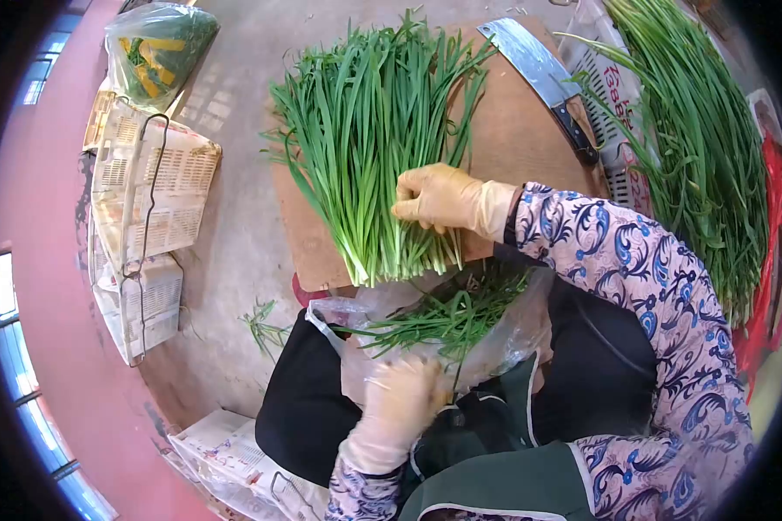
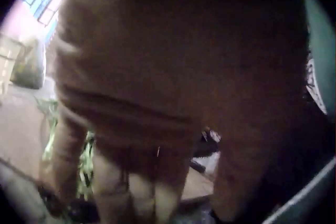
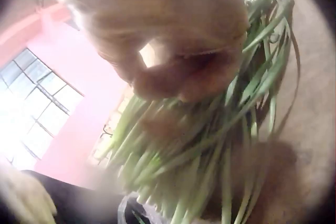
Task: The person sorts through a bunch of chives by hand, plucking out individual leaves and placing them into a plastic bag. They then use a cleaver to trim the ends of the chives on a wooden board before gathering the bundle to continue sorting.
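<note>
A broad heap of long green stalks (image 1: 365,148) lies on a brown board, pale cut ends toward the person. My gloved right hand (image 1: 447,198) is on the stalks near those ends with fingers curled; in the right wrist view the hand (image 3: 168,40) is right over the stalks (image 3: 184,150), fingertips against them. My gloved left hand (image 1: 401,395) is above the lap, beside a clear plastic bag (image 1: 356,356) with loose green leaves (image 1: 452,321). In the left wrist view the left hand (image 2: 142,129) is dark, its fingers pointing down; whether it holds anything cannot be told.
A cleaver (image 1: 539,74) lies at the board's (image 1: 530,148) right edge. Beyond it, more long stalks (image 1: 695,156) lie over a white crate (image 1: 595,61). White crates (image 1: 161,174) and a filled bag (image 1: 161,52) stand at the left; another crate (image 1: 226,451) is at lower left.
</note>
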A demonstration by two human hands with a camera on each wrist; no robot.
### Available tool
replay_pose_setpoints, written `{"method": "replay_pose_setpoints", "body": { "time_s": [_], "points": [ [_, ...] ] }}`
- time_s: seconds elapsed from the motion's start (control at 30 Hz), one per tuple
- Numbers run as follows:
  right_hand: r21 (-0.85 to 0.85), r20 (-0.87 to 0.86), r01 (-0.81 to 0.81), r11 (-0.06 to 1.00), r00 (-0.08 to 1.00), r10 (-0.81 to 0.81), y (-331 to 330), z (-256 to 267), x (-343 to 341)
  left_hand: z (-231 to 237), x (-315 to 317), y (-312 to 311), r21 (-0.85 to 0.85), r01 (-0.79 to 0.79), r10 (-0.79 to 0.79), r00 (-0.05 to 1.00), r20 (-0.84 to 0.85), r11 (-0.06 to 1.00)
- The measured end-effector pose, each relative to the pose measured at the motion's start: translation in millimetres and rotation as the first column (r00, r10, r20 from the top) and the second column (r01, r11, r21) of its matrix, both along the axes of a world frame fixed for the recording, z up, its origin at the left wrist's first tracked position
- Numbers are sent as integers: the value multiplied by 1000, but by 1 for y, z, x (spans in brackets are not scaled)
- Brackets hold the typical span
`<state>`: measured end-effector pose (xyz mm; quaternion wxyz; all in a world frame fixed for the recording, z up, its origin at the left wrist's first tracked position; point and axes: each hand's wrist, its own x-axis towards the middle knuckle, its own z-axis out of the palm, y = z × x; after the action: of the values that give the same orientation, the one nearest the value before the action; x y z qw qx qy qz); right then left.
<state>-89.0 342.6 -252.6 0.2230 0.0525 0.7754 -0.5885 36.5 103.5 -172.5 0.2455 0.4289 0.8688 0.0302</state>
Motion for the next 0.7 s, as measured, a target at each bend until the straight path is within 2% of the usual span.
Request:
{"method": "replay_pose_setpoints", "body": {
  "time_s": [0.03,0.07,0.13,0.17,0.2,0.3,0.33,0.4,0.43,0.5,0.53,0.6,0.63,0.7],
  "points": [
    [-7,15,-3,1000,1000,3,1,5,-2,9,-17,2,227,-89,100,994,-36,970],
    [-15,21,44,999,999,-43,1,10,-4,25,-35,12,286,-221,248,967,-62,932],
    [71,-223,81,994,973,-64,2,9,-11,27,-70,19,433,-293,442,846,-299,853],
    [106,-341,110,988,938,-67,3,9,-15,16,-97,24,596,-215,470,826,-312,773],
    [146,-424,116,982,905,-44,5,12,-18,8,-111,30,580,-284,531,788,-313,763],
    [159,-676,168,973,737,-17,1,7,-27,-50,-152,41,642,-352,615,751,-241,681],
    [262,-674,114,958,732,98,3,10,-26,-62,-160,44,661,-407,639,756,-144,631],
    [310,-740,155,938,659,135,0,-2,-27,-84,-166,47,671,-526,670,740,57,523],
    [333,-770,177,926,618,159,0,-9,-28,-95,-165,45,667,-527,674,737,51,526],
    [380,-716,180,907,678,166,3,-20,-23,-114,-158,42,660,-527,677,735,37,535],
    [385,-706,188,903,691,157,6,-24,-21,-118,-154,43,705,-494,687,726,13,509],
    [419,-671,202,885,726,152,7,-22,-12,-116,-148,40,735,-533,702,704,110,419],
    [387,-657,206,899,746,111,7,-22,-11,-118,-148,39,744,-553,706,691,156,377],
    [320,-623,219,922,782,30,5,-21,-11,-117,-148,38,767,-537,725,675,139,352]
  ]
}}
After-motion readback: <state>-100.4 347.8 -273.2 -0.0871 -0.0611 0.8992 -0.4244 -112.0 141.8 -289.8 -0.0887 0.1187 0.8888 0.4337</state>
